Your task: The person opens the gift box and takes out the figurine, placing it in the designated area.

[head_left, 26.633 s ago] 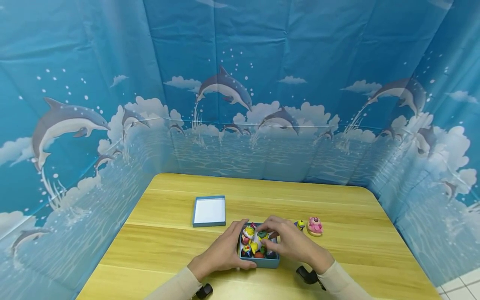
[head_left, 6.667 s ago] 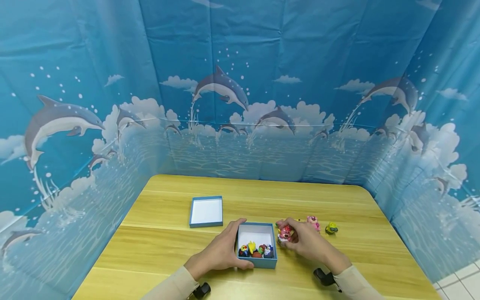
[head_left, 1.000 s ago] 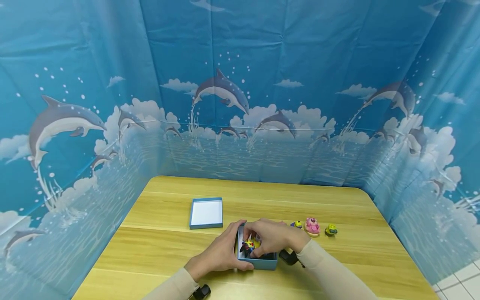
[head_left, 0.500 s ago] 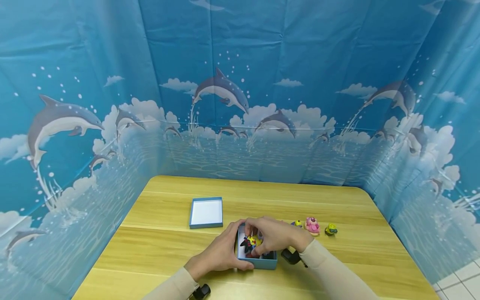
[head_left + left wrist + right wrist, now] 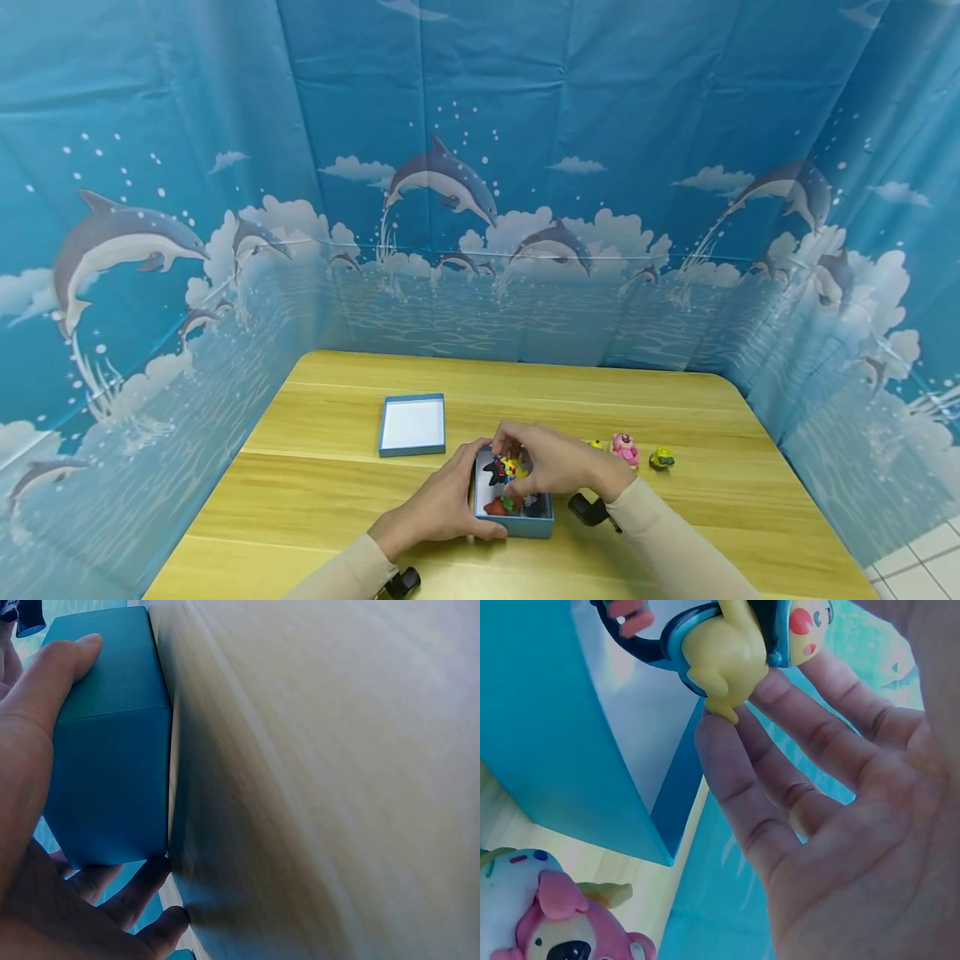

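– What's the right hand (image 5: 558, 462) got?
– Its fingers hold a yellow-and-black figurine (image 5: 512, 468) at the opening of the blue box (image 5: 531, 527)
– And the left hand (image 5: 442, 502)?
– Thumb and fingers grip the box from its nine o'clock side; the lid (image 5: 412, 425) lies at ten, a pink figure (image 5: 624, 451) at two

Cream sleeves (image 5: 678, 546), black wrist cameras (image 5: 587, 509)
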Motion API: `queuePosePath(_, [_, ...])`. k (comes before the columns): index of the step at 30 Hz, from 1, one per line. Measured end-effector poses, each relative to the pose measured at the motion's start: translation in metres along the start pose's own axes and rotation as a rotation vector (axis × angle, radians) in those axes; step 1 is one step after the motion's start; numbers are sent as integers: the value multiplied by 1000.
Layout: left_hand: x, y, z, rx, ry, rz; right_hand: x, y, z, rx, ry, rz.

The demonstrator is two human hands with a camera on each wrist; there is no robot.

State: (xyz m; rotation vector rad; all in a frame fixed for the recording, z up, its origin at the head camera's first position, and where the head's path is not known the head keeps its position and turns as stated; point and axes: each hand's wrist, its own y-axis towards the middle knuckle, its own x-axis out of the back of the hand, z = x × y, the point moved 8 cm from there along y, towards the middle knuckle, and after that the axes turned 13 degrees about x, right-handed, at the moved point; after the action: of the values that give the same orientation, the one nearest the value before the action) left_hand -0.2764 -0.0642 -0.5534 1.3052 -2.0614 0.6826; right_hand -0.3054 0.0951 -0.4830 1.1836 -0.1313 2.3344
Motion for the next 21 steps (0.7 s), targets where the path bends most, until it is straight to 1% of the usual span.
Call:
queuePosePath(4, [1,0,-1,-1,7,-3,3,-2,1,21,-15,-22])
queuePosePath(11, [0,0,0,-5,12,-5,3,-6,0,35,23,-37])
queuePosePath(15, [-1,1,1,-5,28,-10,6,-9,2,58,3,-49])
queuePosePath(21, [-2,3,2,5,52,-16,10,-13,3,70,-28,-65])
